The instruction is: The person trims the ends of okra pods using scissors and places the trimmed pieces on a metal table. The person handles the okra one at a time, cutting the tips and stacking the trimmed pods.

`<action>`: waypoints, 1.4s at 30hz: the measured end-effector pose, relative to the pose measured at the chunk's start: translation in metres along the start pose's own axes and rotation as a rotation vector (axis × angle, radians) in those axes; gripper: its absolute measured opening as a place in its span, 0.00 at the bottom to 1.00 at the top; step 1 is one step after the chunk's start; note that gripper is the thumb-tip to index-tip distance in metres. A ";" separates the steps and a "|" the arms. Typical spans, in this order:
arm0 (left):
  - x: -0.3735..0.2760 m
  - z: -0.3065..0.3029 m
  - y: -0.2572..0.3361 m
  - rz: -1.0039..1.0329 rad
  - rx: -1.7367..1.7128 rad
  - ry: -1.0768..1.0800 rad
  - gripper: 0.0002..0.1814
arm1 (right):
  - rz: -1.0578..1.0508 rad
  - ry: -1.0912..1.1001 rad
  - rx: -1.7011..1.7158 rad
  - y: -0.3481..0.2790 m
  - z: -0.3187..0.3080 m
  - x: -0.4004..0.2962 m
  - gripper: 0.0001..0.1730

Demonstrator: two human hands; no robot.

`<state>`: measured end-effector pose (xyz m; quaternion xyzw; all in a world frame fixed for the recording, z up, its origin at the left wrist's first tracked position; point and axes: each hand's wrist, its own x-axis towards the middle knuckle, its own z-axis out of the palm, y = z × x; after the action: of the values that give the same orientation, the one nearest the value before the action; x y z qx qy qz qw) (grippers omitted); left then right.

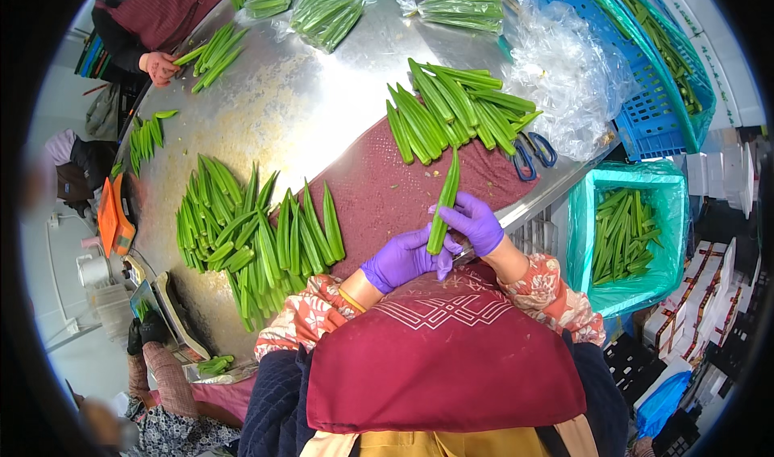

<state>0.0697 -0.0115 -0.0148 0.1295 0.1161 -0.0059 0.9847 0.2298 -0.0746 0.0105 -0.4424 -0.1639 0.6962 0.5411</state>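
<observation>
Both of my hands wear purple gloves, close to my red apron at the table's edge. An okra pod [446,203] stands nearly upright between them. My right hand [474,222] pinches it from the right with thumb and fingers, while my left hand [411,258] has its fingers around the pod's lower end. Beneath and beyond the pod lies a dark red cloth [375,185]. A pile of okra [453,112] rests at the cloth's far side, with blue-handled scissors [525,162] beside it. To the left, a larger okra pile [242,227] spreads over the metal table [242,118].
Bagged okra [326,12] and clear plastic bags [562,70] lie at the far side. A blue basket [650,109] and a green-lined box [674,239] with okra stand right. Co-workers' hands [160,67] handle okra at left; a scale [175,318] sits at lower left.
</observation>
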 end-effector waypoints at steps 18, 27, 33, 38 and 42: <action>0.006 0.032 0.046 0.389 0.604 0.496 0.16 | 0.073 -0.240 -0.378 0.015 -0.016 -0.006 0.17; 0.000 0.002 0.057 0.511 0.537 0.803 0.15 | 0.093 -0.110 -0.289 0.032 -0.021 -0.016 0.21; -0.003 0.008 0.058 0.556 0.469 0.800 0.20 | 0.211 -0.271 0.038 0.027 -0.025 -0.013 0.27; -0.005 0.002 0.054 0.565 0.498 0.692 0.19 | 0.256 -0.287 0.256 0.033 -0.027 -0.006 0.27; -0.005 0.005 0.051 0.486 0.447 0.697 0.17 | 0.323 -0.284 0.213 0.031 -0.021 0.003 0.24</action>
<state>0.0678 0.0366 0.0044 0.3559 0.4017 0.2434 0.8079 0.2271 -0.0878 -0.0243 -0.3011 -0.0909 0.8423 0.4377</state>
